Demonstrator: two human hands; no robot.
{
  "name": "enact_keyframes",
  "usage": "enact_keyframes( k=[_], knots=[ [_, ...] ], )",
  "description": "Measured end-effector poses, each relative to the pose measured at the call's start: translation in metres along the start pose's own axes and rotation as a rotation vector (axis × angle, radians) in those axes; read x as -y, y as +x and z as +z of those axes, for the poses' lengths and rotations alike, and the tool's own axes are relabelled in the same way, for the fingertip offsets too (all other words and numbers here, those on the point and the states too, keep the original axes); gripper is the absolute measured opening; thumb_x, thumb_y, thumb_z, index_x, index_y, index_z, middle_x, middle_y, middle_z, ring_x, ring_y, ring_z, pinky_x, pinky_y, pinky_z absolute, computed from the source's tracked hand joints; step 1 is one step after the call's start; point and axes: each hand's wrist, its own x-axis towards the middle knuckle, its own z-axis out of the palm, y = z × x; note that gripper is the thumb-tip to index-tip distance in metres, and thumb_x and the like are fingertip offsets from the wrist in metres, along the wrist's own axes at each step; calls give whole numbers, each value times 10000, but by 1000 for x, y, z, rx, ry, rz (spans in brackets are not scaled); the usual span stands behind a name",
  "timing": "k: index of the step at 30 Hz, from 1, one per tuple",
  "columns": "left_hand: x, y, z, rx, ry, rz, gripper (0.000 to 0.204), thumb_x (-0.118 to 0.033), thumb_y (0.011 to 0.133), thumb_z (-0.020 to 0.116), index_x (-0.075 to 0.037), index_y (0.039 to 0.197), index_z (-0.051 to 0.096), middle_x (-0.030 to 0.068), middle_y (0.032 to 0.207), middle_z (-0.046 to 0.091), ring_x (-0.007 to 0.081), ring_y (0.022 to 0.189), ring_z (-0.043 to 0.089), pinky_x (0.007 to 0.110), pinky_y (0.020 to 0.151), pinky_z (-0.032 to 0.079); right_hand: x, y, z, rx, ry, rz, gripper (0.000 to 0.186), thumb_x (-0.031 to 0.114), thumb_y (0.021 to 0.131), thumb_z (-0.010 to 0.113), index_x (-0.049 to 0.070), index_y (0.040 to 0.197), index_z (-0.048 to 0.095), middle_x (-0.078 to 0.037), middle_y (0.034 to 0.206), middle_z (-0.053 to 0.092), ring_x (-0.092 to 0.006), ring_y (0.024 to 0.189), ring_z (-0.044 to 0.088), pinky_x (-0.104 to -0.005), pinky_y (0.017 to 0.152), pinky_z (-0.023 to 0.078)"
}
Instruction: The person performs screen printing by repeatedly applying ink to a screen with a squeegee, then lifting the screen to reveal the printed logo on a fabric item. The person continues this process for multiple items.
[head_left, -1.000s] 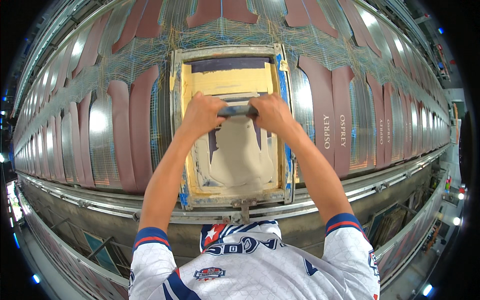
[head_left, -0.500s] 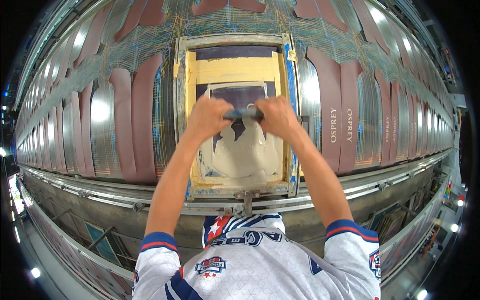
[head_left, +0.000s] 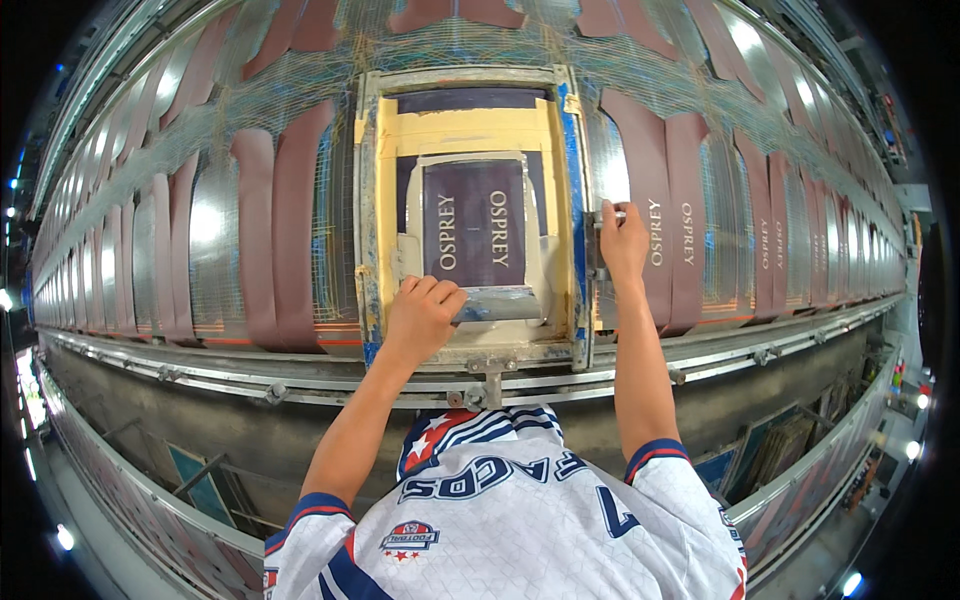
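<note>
At centre of view, screen (head_left: 468, 76): I find a rectangular metal frame with worn, stained rails, lined with yellow tape (head_left: 460, 128); blue tape (head_left: 577, 200) runs along its right rail.
Squeegee (head_left: 498, 303): in the lower part of the screen, just below the window; a straight, narrow bar with pale smears. I cannot tell whether its edge touches the surface.
Left hand (head_left: 425, 313): closed on the squeegee's left end; the right end is unsupported by any hand.
Right hand (head_left: 625, 243): right of centre, fingers curled around the handle (head_left: 601, 272) beside the screen; the handle is mostly hidden.
Handling: I judge that the one-ended hold could let the far end dip. I would keep the bar level and clear of the window, and the right hand's grip steady, lest the screen skew.
Window (head_left: 473, 235): dark, smooth, two columns of pale lettering.
Paste (head_left: 410, 258): pale grey, thick-looking, ragged at its edges.
Panels (head_left: 302, 200): matt maroon, curved outlines, in rows left and right; several at right carry pale lettering.
Table (head_left: 208, 220): glossy, crossed by fine coloured lines.
</note>
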Motion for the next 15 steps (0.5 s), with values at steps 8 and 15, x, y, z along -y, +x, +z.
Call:
enact_keyframes(
  k=[8,15],
  knots=[
    [13,-11,-14,-76,-36,-33,448,-145,607,822,-146,1042,716,-27,1053,683,193,1007,621,378,904,453,18,0,-7,35,175,-74,364,330,1021,634,-25,946,670,-69,752,581,-168,700,504,-363,665,430],
    [114,-80,-73,-70,-71,-103,417,-129,646,812,-98,1055,734,50,1013,736,265,979,674,415,898,488,85,-72,97,130,423,-5,293,292,995,646,8,1033,706,-179,932,708,-309,870,654,-426,799,505]
  ],
)
